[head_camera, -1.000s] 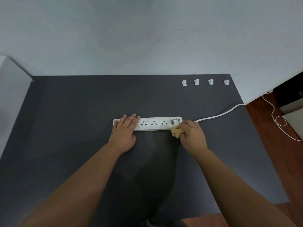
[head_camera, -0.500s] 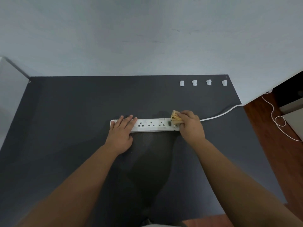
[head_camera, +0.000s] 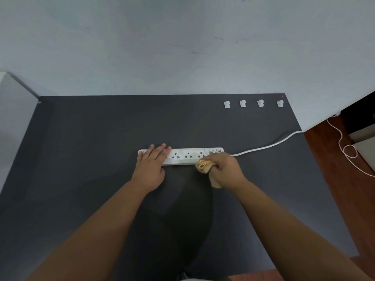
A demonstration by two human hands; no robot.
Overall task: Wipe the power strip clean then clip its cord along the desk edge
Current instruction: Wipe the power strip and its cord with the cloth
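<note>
A white power strip [head_camera: 189, 155] lies across the middle of the dark grey desk [head_camera: 91, 149]. My left hand [head_camera: 151, 166] rests flat on its left end, fingers spread over the first sockets. My right hand [head_camera: 225, 170] is closed on a folded yellow cloth [head_camera: 204, 166], which presses against the strip's near edge by the right end. The white cord [head_camera: 267, 146] runs from the strip's right end to the desk's right edge. Several white cable clips [head_camera: 243, 103] sit in a row near the back right edge.
A pale wall stands behind the desk. To the right lies a wooden floor [head_camera: 345, 189] with a thin white cable [head_camera: 350, 151] looped on it. A light panel [head_camera: 12, 110] borders the desk's left side.
My right hand with the cloth has moved from the top of the strip's right end back down to its near edge. My left hand stays on the left end.
</note>
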